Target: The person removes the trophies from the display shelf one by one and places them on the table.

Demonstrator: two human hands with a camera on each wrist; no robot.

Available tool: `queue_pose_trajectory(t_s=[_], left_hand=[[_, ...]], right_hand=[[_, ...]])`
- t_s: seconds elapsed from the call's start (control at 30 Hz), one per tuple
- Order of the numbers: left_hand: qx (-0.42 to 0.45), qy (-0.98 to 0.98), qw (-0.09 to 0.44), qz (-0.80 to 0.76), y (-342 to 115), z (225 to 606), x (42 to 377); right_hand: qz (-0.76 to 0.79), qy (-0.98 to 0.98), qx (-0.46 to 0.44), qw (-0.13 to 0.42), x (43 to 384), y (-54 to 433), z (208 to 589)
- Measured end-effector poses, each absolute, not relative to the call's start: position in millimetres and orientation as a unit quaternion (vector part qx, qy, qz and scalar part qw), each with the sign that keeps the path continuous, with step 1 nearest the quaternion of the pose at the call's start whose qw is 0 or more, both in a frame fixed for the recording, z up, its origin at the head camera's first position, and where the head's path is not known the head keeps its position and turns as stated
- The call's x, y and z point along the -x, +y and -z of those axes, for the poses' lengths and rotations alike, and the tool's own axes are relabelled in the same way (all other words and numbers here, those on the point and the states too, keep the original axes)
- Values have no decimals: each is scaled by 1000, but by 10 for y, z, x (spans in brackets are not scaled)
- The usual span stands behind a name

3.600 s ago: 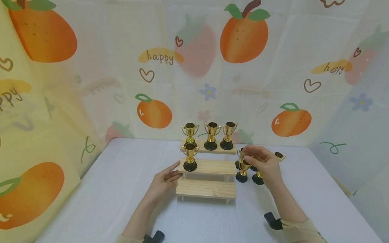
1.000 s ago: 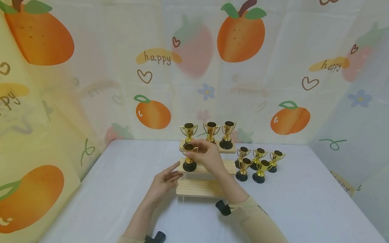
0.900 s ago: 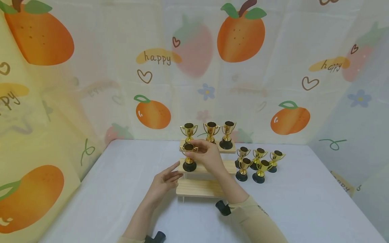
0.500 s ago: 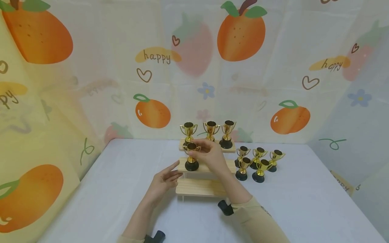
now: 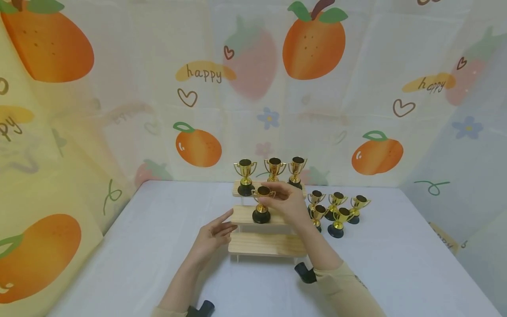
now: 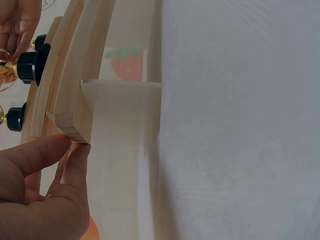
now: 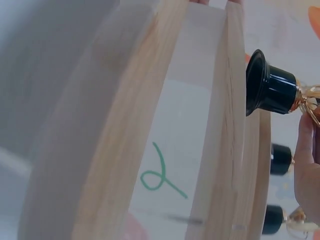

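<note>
My right hand (image 5: 287, 204) pinches a small gold trophy cup (image 5: 261, 215) with a black base, upright over the middle board of a three-tier wooden display stand (image 5: 241, 214). In the right wrist view the black base (image 7: 281, 89) is right at the board's surface, with the fingers (image 7: 305, 140) around the gold part. My left hand (image 5: 214, 233) is at the stand's left side. The left wrist view has its thumb and a finger (image 6: 75, 162) pinching the end of a board (image 6: 75, 107). Three more trophies stand along the top board, among them one at its left end (image 5: 245, 169).
Several trophies (image 5: 338, 229) stand in a cluster on the white-covered table (image 5: 388, 264), close to the stand's right side. The bottom board (image 5: 265, 244) is in front, on pale supports. A fruit-printed cloth (image 5: 317, 110) hangs behind the table.
My right hand went from the cluster to the trophy on the middle board's left end, took hold of it, and has moved it rightward along that board. The left hand has stayed in place.
</note>
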State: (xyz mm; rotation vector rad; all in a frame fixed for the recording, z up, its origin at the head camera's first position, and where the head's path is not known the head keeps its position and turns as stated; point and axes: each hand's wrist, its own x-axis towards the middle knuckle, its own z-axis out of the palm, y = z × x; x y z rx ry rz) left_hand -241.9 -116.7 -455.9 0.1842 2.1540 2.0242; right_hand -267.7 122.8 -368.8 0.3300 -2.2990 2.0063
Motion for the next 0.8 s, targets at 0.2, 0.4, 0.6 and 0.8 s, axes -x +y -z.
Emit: queue_pose_trajectory(t_s=[0.2, 0.4, 0.6, 0.8], left_hand=[[-60, 720, 91, -686, -1170, 4566, 2411], [-65, 720, 92, -685, -1173, 4577, 2414], [-64, 720, 95, -685, -1175, 4571, 2411], [-66, 720, 95, -684, -1179, 4568, 2411]], right_hand=[[-654, -748, -104, 39, 2655, 1386, 3685], [-649, -753, -95, 48, 2611, 1541, 3650], [-648, -755, -90, 49, 2577, 1718, 3623], [-632, -769, -75, 59, 2583, 1869, 3615]])
